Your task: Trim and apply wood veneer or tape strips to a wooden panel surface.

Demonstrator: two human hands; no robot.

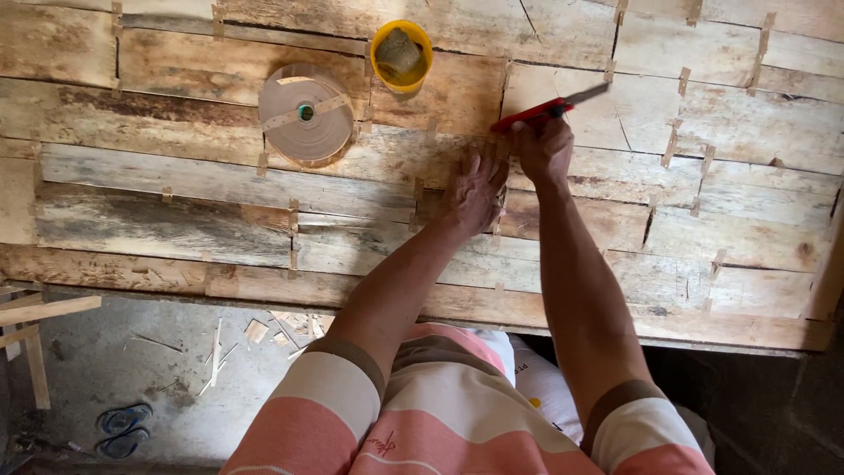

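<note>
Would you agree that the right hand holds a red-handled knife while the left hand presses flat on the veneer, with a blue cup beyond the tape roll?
Not quite: the head view shows the cup is yellow, not blue. The right hand holds the red-handled knife, the left hand presses flat on the veneer, beside the tape roll.

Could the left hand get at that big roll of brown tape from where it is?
Probably yes. The left hand lies flat on the wood veneer sheet, and the roll of tape sits up and to its left with only bare veneer between. The yellow cup stands off to the side of that path.
</note>
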